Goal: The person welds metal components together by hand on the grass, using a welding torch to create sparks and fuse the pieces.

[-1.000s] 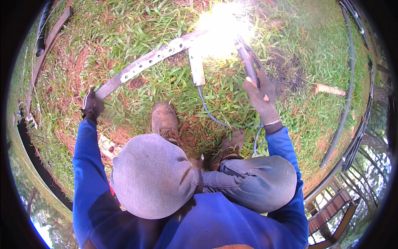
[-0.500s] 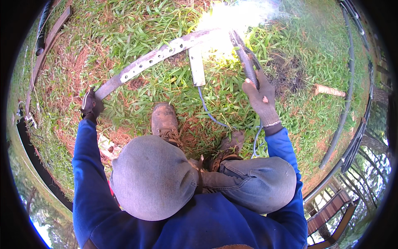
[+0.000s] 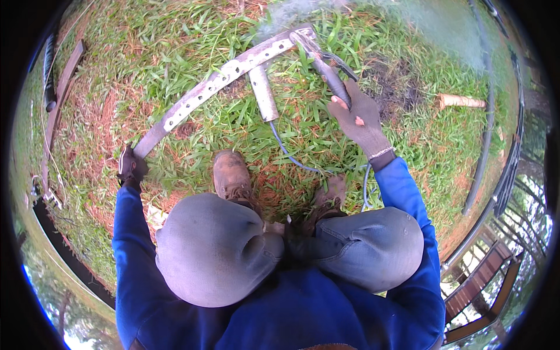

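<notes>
A long metal bar with a row of holes (image 3: pixel 219 79) slants across the grass. My left hand (image 3: pixel 133 164), in a dark glove, is closed round its lower left end. In my right hand (image 3: pixel 363 119), wearing a worn grey glove with bare skin showing through, is a welding electrode holder (image 3: pixel 331 76). Its jaw end overlaps the bar's far end, and I cannot tell whether they touch. Under the bar's middle stands a pale cylinder (image 3: pixel 262 96), with a thin blue-grey cable (image 3: pixel 286 153) running from its near end toward my boots. Thin smoke drifts above the bar's far end.
My boots (image 3: pixel 233 172) are planted on the grass between my knees and the bar. A dark scorched patch (image 3: pixel 396 87) lies right of the holder, beside a short wooden piece (image 3: pixel 461 101). Black pipes (image 3: pixel 487 128) curve along the right; a brown metal strip (image 3: pixel 61 99) lies at far left.
The bright welding arc at the bar's far end has gone out, leaving smoke. My right hand and the holder have shifted slightly left. My left hand still grips the bar.
</notes>
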Demonstrator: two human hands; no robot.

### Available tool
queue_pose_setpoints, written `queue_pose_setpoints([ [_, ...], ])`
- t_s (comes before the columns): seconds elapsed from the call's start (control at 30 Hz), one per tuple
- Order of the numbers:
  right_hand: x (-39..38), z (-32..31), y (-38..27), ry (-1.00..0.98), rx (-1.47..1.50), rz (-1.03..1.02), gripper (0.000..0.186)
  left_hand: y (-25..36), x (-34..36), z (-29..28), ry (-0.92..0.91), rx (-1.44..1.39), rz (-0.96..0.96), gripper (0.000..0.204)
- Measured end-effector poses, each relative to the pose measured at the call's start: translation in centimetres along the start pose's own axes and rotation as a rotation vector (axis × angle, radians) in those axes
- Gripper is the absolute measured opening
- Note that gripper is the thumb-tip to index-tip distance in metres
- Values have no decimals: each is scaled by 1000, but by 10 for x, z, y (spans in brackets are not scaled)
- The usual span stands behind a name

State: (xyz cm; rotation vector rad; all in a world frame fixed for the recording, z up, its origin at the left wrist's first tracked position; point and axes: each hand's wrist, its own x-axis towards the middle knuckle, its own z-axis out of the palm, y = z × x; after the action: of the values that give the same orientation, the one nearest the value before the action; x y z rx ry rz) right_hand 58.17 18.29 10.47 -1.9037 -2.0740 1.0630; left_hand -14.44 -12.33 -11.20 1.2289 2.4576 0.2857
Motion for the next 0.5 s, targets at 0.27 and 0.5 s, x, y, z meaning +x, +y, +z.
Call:
queue_pose_setpoints([
  [0.27, -59, -42, 41, 302, 525, 88, 34, 94, 15, 5, -154, 98, -33, 54],
  [0.5, -90, -53, 43, 281, 1203, 230, 34, 115, -5, -8, 17, 329, -27, 36],
])
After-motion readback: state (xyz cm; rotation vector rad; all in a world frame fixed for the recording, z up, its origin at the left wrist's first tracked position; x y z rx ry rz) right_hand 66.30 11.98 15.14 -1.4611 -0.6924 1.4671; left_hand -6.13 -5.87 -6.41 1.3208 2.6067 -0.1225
